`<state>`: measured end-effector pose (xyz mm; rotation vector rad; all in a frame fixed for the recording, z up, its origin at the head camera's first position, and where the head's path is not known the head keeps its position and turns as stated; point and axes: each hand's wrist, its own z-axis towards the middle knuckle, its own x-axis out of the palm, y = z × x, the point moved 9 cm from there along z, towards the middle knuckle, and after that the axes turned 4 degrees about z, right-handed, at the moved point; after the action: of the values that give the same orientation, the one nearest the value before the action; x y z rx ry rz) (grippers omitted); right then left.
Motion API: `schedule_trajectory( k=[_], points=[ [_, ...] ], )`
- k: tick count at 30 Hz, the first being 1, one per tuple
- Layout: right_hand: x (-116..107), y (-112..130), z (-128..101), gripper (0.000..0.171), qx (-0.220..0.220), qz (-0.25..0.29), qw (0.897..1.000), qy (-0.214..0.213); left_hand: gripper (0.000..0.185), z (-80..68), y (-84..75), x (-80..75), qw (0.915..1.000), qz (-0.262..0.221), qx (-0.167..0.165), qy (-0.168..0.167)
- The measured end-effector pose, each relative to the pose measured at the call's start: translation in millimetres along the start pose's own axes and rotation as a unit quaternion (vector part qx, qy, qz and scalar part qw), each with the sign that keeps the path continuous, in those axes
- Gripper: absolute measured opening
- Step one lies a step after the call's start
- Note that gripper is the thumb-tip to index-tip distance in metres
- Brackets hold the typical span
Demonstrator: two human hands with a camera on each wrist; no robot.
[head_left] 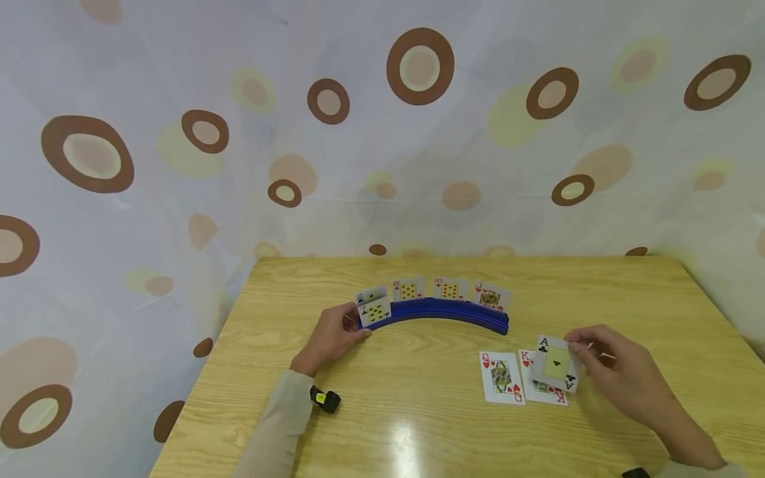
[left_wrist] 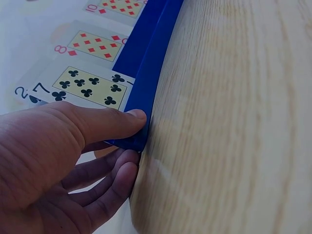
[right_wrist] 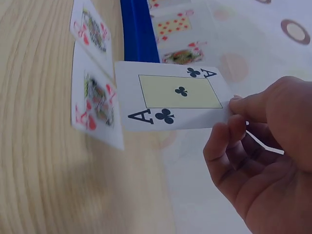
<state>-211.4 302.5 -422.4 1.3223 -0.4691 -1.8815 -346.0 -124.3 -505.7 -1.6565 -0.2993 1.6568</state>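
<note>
A curved blue card holder [head_left: 439,315] [left_wrist: 151,63] stands mid-table with cards upright in it: a 2 and a 7 of clubs [head_left: 374,309] [left_wrist: 90,87], an 8 of diamonds [head_left: 408,289], a 10 of diamonds [head_left: 449,289] and a jack [head_left: 490,297]. My left hand [head_left: 357,329] [left_wrist: 135,139] grips the holder's left end, thumb on the front and fingers behind. My right hand [head_left: 575,348] [right_wrist: 233,116] pinches an ace of clubs [head_left: 557,364] [right_wrist: 175,97] by its right edge, just above a king of hearts [head_left: 546,393] [right_wrist: 95,105]. A queen of hearts [head_left: 501,377] lies face up to its left.
The wooden table [head_left: 418,425] ends at a near-left edge and at a right edge close to my right forearm. A curtain [head_left: 382,133] with brown rings hangs right behind the table. A small black wrist device [head_left: 325,399] sits on my left sleeve.
</note>
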Motion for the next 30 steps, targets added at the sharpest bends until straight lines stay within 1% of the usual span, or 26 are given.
schedule_trajectory(
  k=[4,8,11,14,17,20,30],
  points=[
    [-1,-26,-2,0.012,0.033,-0.016,0.999,0.026,0.023,1.1,-1.8,-0.9,1.0000,-0.002,-0.001,0.000],
    [-2,-52,-3,0.011,0.066,-0.027,0.996,0.051,0.025,1.2,-4.0,-1.7,1.0000,-0.005,-0.002,0.001],
    [-2,-65,-3,0.013,0.087,-0.035,0.993,0.071,0.024,1.3,-3.5,-1.5,1.0000,-0.005,0.000,0.003],
    [1,-75,-1,0.013,0.097,-0.048,0.990,0.089,0.024,0.6,-2.3,-1.1,1.0000,-0.005,-0.005,0.006],
    [5,-83,0,0.012,0.098,-0.059,0.988,0.101,0.025,-0.5,-1.7,-0.5,0.9999,-0.005,-0.010,0.009],
    [7,-87,1,0.012,0.098,-0.066,0.988,0.103,0.025,-1.2,-2.0,-0.8,0.9999,-0.007,-0.011,0.008],
    [12,-88,2,0.010,0.093,-0.069,0.989,0.092,0.026,-1.0,-1.4,-1.1,0.9999,-0.012,-0.007,0.004]
  ],
)
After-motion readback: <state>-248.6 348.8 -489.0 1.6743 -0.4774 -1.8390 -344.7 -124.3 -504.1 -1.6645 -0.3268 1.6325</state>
